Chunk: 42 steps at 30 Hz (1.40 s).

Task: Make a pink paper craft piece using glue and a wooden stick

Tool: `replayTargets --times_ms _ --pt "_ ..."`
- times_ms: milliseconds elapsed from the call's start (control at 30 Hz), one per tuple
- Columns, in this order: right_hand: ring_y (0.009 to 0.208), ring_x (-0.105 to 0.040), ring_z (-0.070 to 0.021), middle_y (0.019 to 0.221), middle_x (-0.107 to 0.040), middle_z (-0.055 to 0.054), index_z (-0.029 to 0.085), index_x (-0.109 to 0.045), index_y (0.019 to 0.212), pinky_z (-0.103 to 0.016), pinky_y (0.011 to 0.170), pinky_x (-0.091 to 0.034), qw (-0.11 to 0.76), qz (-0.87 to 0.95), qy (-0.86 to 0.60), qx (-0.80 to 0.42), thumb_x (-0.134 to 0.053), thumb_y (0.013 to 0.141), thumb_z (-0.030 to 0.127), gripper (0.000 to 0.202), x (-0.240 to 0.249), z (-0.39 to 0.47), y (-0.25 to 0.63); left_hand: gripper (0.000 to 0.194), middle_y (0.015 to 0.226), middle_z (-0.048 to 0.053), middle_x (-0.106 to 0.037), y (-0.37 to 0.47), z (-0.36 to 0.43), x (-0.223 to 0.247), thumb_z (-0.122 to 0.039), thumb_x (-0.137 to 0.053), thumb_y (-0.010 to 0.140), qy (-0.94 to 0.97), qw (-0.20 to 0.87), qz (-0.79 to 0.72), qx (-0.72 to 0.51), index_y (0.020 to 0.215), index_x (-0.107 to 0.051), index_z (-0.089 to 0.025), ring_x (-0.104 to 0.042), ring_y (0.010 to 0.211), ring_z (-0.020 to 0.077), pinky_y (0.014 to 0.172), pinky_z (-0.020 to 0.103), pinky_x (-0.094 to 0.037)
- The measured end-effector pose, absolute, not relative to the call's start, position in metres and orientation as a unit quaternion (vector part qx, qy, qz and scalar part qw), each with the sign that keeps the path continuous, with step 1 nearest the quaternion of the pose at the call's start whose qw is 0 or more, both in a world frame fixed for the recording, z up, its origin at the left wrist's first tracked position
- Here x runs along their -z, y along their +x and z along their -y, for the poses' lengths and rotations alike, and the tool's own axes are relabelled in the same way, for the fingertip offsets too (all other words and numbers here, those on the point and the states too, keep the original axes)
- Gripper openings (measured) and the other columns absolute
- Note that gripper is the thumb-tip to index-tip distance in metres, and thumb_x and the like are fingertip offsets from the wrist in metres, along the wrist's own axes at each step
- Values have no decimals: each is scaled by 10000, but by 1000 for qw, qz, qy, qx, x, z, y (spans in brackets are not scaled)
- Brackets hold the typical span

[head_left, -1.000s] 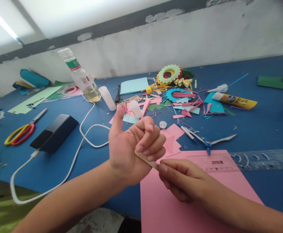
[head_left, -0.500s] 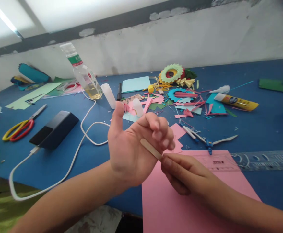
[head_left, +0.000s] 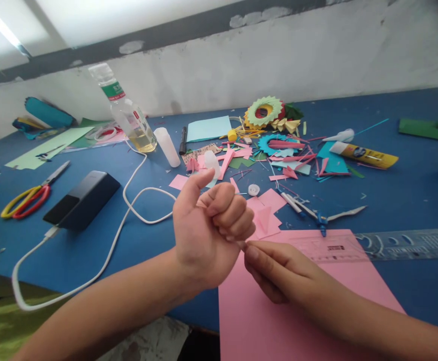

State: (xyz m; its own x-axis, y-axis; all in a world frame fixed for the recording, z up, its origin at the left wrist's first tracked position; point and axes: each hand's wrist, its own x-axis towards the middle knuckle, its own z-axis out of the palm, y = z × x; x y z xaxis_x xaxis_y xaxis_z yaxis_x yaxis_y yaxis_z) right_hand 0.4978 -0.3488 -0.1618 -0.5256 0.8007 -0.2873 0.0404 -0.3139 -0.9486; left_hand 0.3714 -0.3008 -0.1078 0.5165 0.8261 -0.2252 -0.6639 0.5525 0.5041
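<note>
My left hand (head_left: 213,230), palm up, has its fingers curled over a small wooden stick, most of which is now hidden inside the fist. Its thumb points up and away. My right hand (head_left: 282,271) pinches the stick's lower end between thumb and fingertips, right beside the left fist. Both hands are held above the near-left part of a pink sheet (head_left: 309,311). A clear ruler (head_left: 403,245) lies across the top of that sheet, and a blue-and-white compass (head_left: 322,220) rests just beyond it.
Scissors (head_left: 34,195), a dark power bank (head_left: 85,200) with a white cable (head_left: 119,235), and a glass bottle (head_left: 138,125) are on the left. Paper scraps (head_left: 292,160), paper rings (head_left: 264,113) and a yellow glue tube (head_left: 369,154) lie farther back on the blue table (head_left: 403,200).
The fingers of my left hand have closed over the stick, which lay visible across the open palm before. My right hand has shifted slightly left, still pinching its end.
</note>
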Motion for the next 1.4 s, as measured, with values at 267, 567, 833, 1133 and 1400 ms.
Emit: replayTargets --times_ms 267,567,833,1133,1400 --pt "437 -275 -76 472 -338 62 186 -399 583 -235 436 -219 286 497 -398 -716 -374 886 535 464 157 349 503 567 902 65 -621 374 297 110 -534 -220 836 210 857 -173 -437 876 -615 -128 -583 800 155 737 266 -474" --pt "424 -218 -69 491 -301 67 185 -385 586 -230 412 -190 306 464 -348 -755 -381 882 540 462 159 348 506 579 987 44 -645 372 299 108 -565 -199 842 253 852 -171 -425 934 -615 -174 -503 1129 245 898 335 -430" --pt "562 -350 -113 606 -386 26 191 -442 633 -239 506 -292 360 542 -461 -603 -374 902 476 397 151 347 508 583 990 37 -657 373 300 107 -557 -177 849 272 842 -174 -432 924 -620 -184 -483 1164 258 939 366 -411" --pt "545 -384 -106 595 -418 29 195 -462 695 -226 483 -301 269 618 -463 -576 -361 929 349 298 151 349 503 611 945 40 -677 370 304 104 -611 -202 828 286 841 -164 -428 917 -651 -206 -594 987 244 740 310 -492" --pt "546 -414 -117 586 -444 24 204 -452 679 -240 481 -296 268 650 -472 -532 -327 933 421 357 152 349 506 623 917 34 -672 367 299 98 -623 -175 832 280 829 -185 -448 976 -635 -229 -596 993 268 703 327 -500"
